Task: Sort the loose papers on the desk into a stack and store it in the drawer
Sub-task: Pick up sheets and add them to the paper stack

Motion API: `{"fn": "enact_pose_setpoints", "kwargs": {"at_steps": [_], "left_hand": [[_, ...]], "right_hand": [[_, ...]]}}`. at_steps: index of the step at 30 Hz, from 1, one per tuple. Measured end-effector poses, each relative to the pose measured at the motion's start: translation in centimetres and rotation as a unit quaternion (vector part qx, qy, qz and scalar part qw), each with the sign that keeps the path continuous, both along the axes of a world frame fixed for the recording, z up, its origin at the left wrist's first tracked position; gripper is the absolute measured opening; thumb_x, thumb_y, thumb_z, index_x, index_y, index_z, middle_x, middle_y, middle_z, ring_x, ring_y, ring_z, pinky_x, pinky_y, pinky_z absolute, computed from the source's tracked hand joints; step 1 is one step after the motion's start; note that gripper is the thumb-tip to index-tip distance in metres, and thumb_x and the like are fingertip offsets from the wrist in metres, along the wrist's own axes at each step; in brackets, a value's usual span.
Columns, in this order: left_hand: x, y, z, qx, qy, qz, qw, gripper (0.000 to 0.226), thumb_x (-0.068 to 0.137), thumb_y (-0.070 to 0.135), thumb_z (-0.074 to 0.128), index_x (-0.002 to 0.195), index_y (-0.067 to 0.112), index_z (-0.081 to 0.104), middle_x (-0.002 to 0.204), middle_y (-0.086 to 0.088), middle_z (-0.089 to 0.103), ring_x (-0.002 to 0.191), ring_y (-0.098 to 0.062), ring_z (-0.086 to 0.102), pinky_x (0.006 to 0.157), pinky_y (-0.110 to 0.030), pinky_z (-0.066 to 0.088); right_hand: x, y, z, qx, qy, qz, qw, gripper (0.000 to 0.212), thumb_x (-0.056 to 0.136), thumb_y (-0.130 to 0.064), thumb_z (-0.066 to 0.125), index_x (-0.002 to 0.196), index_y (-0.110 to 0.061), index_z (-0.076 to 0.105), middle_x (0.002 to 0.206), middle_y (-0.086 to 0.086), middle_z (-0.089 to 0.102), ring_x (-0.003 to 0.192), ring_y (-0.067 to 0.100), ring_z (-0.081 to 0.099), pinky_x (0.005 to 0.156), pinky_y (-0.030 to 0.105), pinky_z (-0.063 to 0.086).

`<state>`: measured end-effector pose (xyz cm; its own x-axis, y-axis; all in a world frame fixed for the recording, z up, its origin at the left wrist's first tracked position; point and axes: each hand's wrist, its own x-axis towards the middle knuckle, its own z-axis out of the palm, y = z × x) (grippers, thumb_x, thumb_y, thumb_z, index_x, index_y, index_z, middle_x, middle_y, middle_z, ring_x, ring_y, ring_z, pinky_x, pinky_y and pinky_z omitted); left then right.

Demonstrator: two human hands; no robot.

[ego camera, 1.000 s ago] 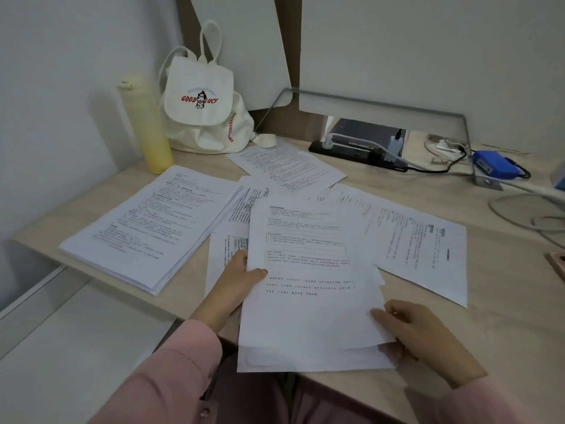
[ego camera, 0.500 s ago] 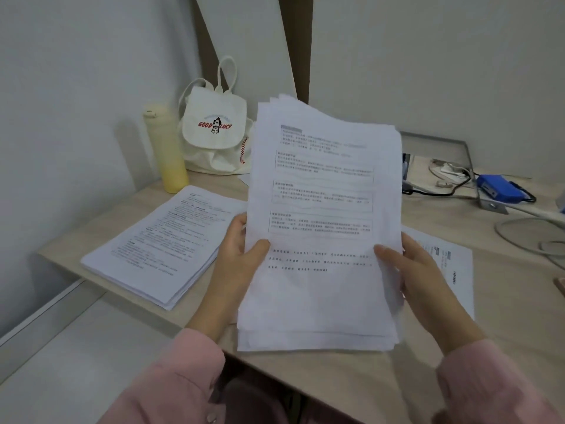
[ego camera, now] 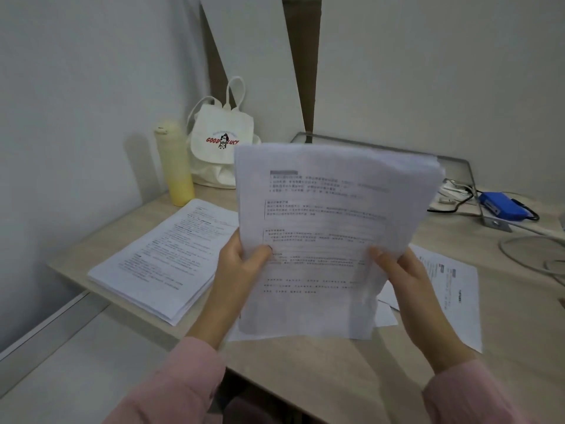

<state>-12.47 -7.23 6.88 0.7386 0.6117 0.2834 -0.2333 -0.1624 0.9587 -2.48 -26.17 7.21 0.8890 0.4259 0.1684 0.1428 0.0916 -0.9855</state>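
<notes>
I hold a bundle of printed white papers (ego camera: 324, 228) upright above the wooden desk (ego camera: 321, 371). My left hand (ego camera: 238, 270) grips the bundle's left edge, thumb on the front sheet. My right hand (ego camera: 403, 276) grips its right edge the same way. The bundle's lower edge hangs near the desk top, its sheets unevenly aligned. A thick stack of printed papers (ego camera: 162, 258) lies flat on the desk at the left. Loose sheets (ego camera: 449, 289) lie on the desk to the right, partly hidden behind the bundle and my right hand. No drawer is in view.
A yellow bottle (ego camera: 174, 163) and a white canvas bag (ego camera: 221, 142) stand at the back left by the wall. A blue device (ego camera: 501, 203) with cables and a metal stand (ego camera: 470, 185) sit at the back right. The desk's left edge drops off beside the stack.
Both hands gathered the sheets from the desk top and lifted them upright; since half a second ago the bundle sits slightly lower and its sheets have shifted. The view has tilted upward.
</notes>
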Motion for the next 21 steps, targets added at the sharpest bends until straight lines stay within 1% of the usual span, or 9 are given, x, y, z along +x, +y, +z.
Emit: {"fn": "enact_pose_setpoints", "kwargs": {"at_steps": [2, 3, 5, 7, 11, 14, 17, 19, 21], "left_hand": [[0.1, 0.1, 0.8, 0.004, -0.021, 0.009, 1.000, 0.028, 0.080, 0.007, 0.060, 0.090, 0.033, 0.058, 0.083, 0.019, 0.069, 0.076, 0.012, 0.064, 0.062, -0.006, 0.049], [0.1, 0.2, 1.2, 0.007, -0.032, 0.008, 0.999, 0.026, 0.077, 0.010, 0.059, 0.091, 0.032, 0.058, 0.081, 0.021, 0.071, 0.078, 0.011, 0.065, 0.063, -0.006, 0.049], [0.0, 0.2, 1.6, 0.010, -0.048, 0.001, 0.999, 0.025, 0.071, 0.016, 0.056, 0.092, 0.030, 0.059, 0.080, 0.028, 0.071, 0.081, 0.008, 0.066, 0.065, -0.007, 0.049], [-0.1, 0.1, 0.9, 0.002, -0.046, -0.004, 0.999, 0.025, 0.069, 0.017, 0.056, 0.091, 0.030, 0.059, 0.080, 0.030, 0.070, 0.080, 0.008, 0.066, 0.065, -0.008, 0.050], [-0.4, -0.2, -2.1, -0.029, 0.011, -0.032, 0.999, 0.029, 0.073, 0.025, 0.058, 0.100, 0.033, 0.060, 0.089, 0.027, 0.071, 0.087, 0.003, 0.067, 0.068, -0.013, 0.053], [-0.3, -0.3, -3.0, -0.039, 0.032, -0.045, 0.998, 0.024, 0.086, 0.015, 0.061, 0.103, 0.032, 0.061, 0.092, 0.025, 0.072, 0.089, 0.002, 0.067, 0.069, -0.013, 0.053], [-0.3, 0.5, -2.3, -0.030, 0.033, -0.030, 0.999, 0.025, 0.089, 0.013, 0.057, 0.106, 0.031, 0.059, 0.096, 0.020, 0.070, 0.090, 0.007, 0.065, 0.073, -0.012, 0.053], [-0.4, 1.5, -1.6, 0.001, 0.044, -0.015, 0.999, 0.021, 0.088, 0.017, 0.059, 0.103, 0.032, 0.058, 0.099, 0.020, 0.066, 0.088, 0.009, 0.063, 0.075, -0.011, 0.052], [-0.7, 2.8, -1.3, 0.006, 0.068, -0.004, 0.998, 0.017, 0.089, 0.018, 0.058, 0.096, 0.034, 0.057, 0.098, 0.019, 0.063, 0.087, 0.005, 0.062, 0.074, -0.013, 0.051]], "right_hand": [[0.2, -0.1, 0.9, 0.016, -0.016, -0.013, 1.000, 0.022, 0.089, -0.021, 0.053, 0.104, -0.035, 0.060, 0.097, -0.023, 0.071, 0.089, -0.007, 0.065, 0.074, 0.018, 0.047], [0.3, -0.3, 1.3, 0.030, -0.024, -0.019, 0.999, 0.022, 0.089, -0.020, 0.053, 0.103, -0.034, 0.062, 0.099, -0.019, 0.071, 0.091, -0.003, 0.065, 0.076, 0.020, 0.047], [0.5, -0.5, 1.8, 0.052, -0.037, -0.027, 0.998, 0.023, 0.090, -0.016, 0.051, 0.102, -0.030, 0.064, 0.103, -0.012, 0.069, 0.099, 0.008, 0.064, 0.082, 0.028, 0.049], [0.6, -0.8, 1.3, 0.043, -0.041, -0.026, 0.998, 0.028, 0.092, -0.011, 0.045, 0.104, -0.028, 0.064, 0.108, -0.007, 0.067, 0.106, 0.016, 0.060, 0.088, 0.035, 0.047], [0.3, -0.9, -1.6, -0.030, 0.001, 0.000, 1.000, 0.033, 0.096, -0.016, 0.039, 0.114, -0.031, 0.062, 0.117, -0.012, 0.066, 0.112, 0.010, 0.058, 0.101, 0.040, 0.042], [0.2, -0.7, -2.5, -0.055, 0.033, -0.021, 0.998, 0.030, 0.095, -0.019, 0.042, 0.112, -0.033, 0.062, 0.116, -0.014, 0.065, 0.114, 0.010, 0.056, 0.105, 0.043, 0.039], [0.4, -0.3, -1.6, -0.063, 0.028, -0.023, 0.997, 0.026, 0.095, -0.022, 0.045, 0.108, -0.038, 0.061, 0.115, -0.017, 0.063, 0.111, 0.009, 0.056, 0.096, 0.036, 0.044], [0.6, -0.1, -1.3, -0.085, 0.021, -0.005, 0.996, 0.026, 0.095, -0.021, 0.044, 0.103, -0.038, 0.062, 0.105, -0.018, 0.068, 0.100, 0.006, 0.061, 0.083, 0.030, 0.047], [0.6, 0.3, -1.3, -0.128, 0.024, 0.020, 0.991, 0.024, 0.095, -0.019, 0.045, 0.104, -0.030, 0.064, 0.094, -0.012, 0.073, 0.084, 0.008, 0.067, 0.073, 0.028, 0.050]]}}
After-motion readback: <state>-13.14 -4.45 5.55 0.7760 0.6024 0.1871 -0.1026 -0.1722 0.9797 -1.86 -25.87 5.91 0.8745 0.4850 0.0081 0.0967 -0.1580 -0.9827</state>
